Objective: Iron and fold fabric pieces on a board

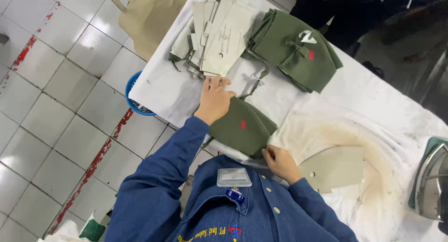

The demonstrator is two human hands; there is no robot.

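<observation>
A small stack of olive green fabric pieces (242,127) with a red mark lies at the near edge of the white-covered table (373,97). My left hand (213,99) lies flat across its far end, fingertips reaching toward a pile of beige card templates (221,34). My right hand (279,161) pinches the near corner of the olive fabric. Just right of that hand, a single beige curved template (333,167) lies on the cover.
A second olive fabric bundle (294,50), tied with a strip, sits at the far side. An iron (431,181) stands at the right edge on the scorch-stained cover. Under the table's left edge sits a blue basket (135,102), on a tiled floor (56,106).
</observation>
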